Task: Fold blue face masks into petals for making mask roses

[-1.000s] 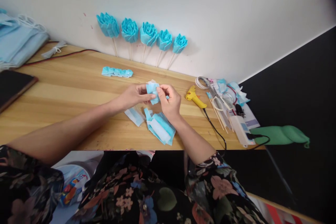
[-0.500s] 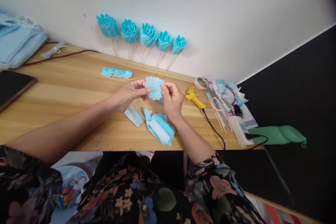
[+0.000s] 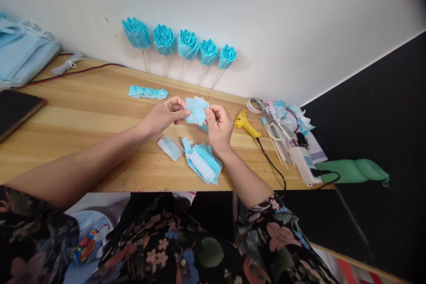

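My left hand [image 3: 163, 117] and my right hand [image 3: 218, 125] together pinch a small light-blue fabric piece [image 3: 196, 110], held a little above the wooden table [image 3: 83, 111]. The left fingers grip its left edge, the right fingers its right edge. Below my hands lies a stack of cut blue and white fabric pieces [image 3: 202, 162], with one loose white-blue strip [image 3: 169, 146] to its left. A folded blue strip [image 3: 147, 92] lies farther back on the table.
Several blue fabric roses on sticks [image 3: 186, 44] lean against the white wall. A yellow glue gun [image 3: 245, 123] with a black cord lies to the right, beside scissors, sticks and scraps [image 3: 286, 128]. Blue masks [image 3: 20, 53] and a dark tablet [image 3: 15, 108] are at the left.
The fabric piece, folded small a second ago, has been spread flatter between my fingers. Both hands have stayed nearly in place.
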### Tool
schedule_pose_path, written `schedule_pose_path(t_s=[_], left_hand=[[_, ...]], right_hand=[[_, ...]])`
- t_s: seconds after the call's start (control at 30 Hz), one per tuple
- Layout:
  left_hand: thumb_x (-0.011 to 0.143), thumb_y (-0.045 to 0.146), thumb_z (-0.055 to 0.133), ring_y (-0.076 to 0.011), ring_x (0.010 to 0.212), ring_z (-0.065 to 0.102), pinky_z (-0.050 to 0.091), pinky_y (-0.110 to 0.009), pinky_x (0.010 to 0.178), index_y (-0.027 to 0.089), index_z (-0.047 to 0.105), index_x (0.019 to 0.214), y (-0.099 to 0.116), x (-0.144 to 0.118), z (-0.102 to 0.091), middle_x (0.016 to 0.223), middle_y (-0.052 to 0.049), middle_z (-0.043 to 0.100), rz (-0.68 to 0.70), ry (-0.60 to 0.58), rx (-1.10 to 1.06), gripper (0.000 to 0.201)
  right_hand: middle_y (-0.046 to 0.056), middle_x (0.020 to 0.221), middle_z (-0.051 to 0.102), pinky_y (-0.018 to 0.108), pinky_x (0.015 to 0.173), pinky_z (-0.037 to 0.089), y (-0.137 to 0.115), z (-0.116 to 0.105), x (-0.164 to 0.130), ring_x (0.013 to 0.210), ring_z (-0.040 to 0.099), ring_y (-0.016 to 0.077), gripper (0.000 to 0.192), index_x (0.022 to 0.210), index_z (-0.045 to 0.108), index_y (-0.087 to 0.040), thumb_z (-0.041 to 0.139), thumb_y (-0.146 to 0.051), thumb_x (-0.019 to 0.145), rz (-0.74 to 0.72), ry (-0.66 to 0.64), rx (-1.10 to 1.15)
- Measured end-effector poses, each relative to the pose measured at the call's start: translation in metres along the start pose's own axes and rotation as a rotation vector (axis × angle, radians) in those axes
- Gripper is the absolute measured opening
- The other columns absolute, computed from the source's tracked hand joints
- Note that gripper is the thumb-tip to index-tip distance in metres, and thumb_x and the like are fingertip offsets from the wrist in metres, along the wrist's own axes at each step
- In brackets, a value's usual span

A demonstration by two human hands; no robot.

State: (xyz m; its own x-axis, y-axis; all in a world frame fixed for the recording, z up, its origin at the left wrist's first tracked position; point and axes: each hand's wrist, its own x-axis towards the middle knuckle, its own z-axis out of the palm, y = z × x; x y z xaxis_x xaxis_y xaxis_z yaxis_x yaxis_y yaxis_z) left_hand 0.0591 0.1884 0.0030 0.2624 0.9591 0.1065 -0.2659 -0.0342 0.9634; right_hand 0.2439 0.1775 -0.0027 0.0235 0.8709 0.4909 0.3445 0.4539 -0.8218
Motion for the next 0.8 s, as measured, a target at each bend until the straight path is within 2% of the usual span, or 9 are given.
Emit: schedule_pose_path(t_s=[0.1,0.2,0.3,0.4,0.5,0.6,0.7,0.8], left_hand=[[0.073,0.039,0.085,-0.0083,0.051,0.048,0.038,-0.023,0.050,0.020,0.059,0.080,-0.003,0.002,-0.004,0.059,0.005,0.056,0.002,0.059,0.010,0.033],[0.080,0.043,0.080,-0.0120,0.069,0.060,0.047,-0.025,0.063,0.022,0.063,0.096,-0.003,0.004,-0.006,0.078,0.001,0.065,0.050,0.131,-0.051,0.031],[0.086,0.060,0.068,-0.0207,0.090,0.067,0.053,-0.034,0.077,0.023,0.061,0.118,0.001,0.001,-0.003,0.097,-0.006,0.070,0.003,0.030,-0.166,0.048],[0.085,0.071,0.062,-0.0255,0.094,0.068,0.054,-0.038,0.079,0.022,0.057,0.129,0.004,-0.005,0.004,0.102,-0.010,0.070,-0.045,-0.114,-0.198,0.066],[0.079,0.051,0.079,-0.0202,0.088,0.066,0.052,-0.032,0.078,0.022,0.054,0.132,0.002,-0.008,0.007,0.100,-0.006,0.068,-0.019,-0.136,-0.088,0.066],[0.075,0.028,0.081,-0.0150,0.078,0.062,0.049,-0.027,0.071,0.021,0.053,0.129,0.001,-0.007,0.007,0.090,-0.001,0.065,0.019,-0.051,0.025,0.061],[0.075,0.023,0.076,-0.0150,0.077,0.059,0.048,-0.026,0.068,0.022,0.055,0.125,0.002,-0.005,0.005,0.090,-0.001,0.062,0.076,0.040,0.077,0.055],[0.076,0.024,0.076,-0.0164,0.080,0.059,0.049,-0.028,0.070,0.022,0.054,0.126,0.004,-0.003,0.005,0.093,-0.002,0.062,0.114,0.067,0.098,0.055]], right_hand=[[-0.003,0.068,0.057,0.028,0.060,0.045,-0.001,-0.001,0.001,0.060,0.052,0.0118,0.034,0.088,0.061,-0.024,0.056,-0.057,0.093,0.009,-0.008,0.018],[-0.003,0.066,0.055,0.027,0.056,0.043,-0.005,-0.003,0.002,0.058,0.051,0.0114,0.036,0.085,0.060,-0.024,0.058,-0.059,0.091,0.040,-0.071,0.090],[-0.004,0.063,0.054,0.026,0.055,0.042,-0.009,-0.002,0.001,0.057,0.050,0.0110,0.036,0.083,0.061,-0.023,0.059,-0.058,0.090,0.074,-0.145,0.140],[-0.004,0.065,0.056,0.026,0.056,0.043,-0.010,0.000,0.000,0.057,0.050,0.0108,0.034,0.084,0.063,-0.023,0.060,-0.056,0.090,0.091,-0.143,0.110],[-0.004,0.066,0.058,0.026,0.057,0.043,-0.007,0.002,0.000,0.058,0.050,0.0108,0.032,0.085,0.065,-0.023,0.062,-0.055,0.090,0.083,-0.123,0.083],[-0.003,0.067,0.059,0.026,0.059,0.045,-0.003,0.001,0.002,0.060,0.052,0.0112,0.036,0.087,0.065,-0.023,0.059,-0.058,0.091,0.094,-0.138,0.095],[-0.001,0.069,0.060,0.026,0.060,0.048,0.000,-0.001,0.004,0.061,0.055,0.0114,0.045,0.083,0.064,-0.022,0.050,-0.064,0.094,0.162,-0.214,0.173],[0.000,0.069,0.063,0.026,0.059,0.049,0.001,-0.002,0.007,0.059,0.056,0.0108,0.053,0.073,0.061,-0.021,0.047,-0.067,0.094,0.207,-0.309,0.239]])
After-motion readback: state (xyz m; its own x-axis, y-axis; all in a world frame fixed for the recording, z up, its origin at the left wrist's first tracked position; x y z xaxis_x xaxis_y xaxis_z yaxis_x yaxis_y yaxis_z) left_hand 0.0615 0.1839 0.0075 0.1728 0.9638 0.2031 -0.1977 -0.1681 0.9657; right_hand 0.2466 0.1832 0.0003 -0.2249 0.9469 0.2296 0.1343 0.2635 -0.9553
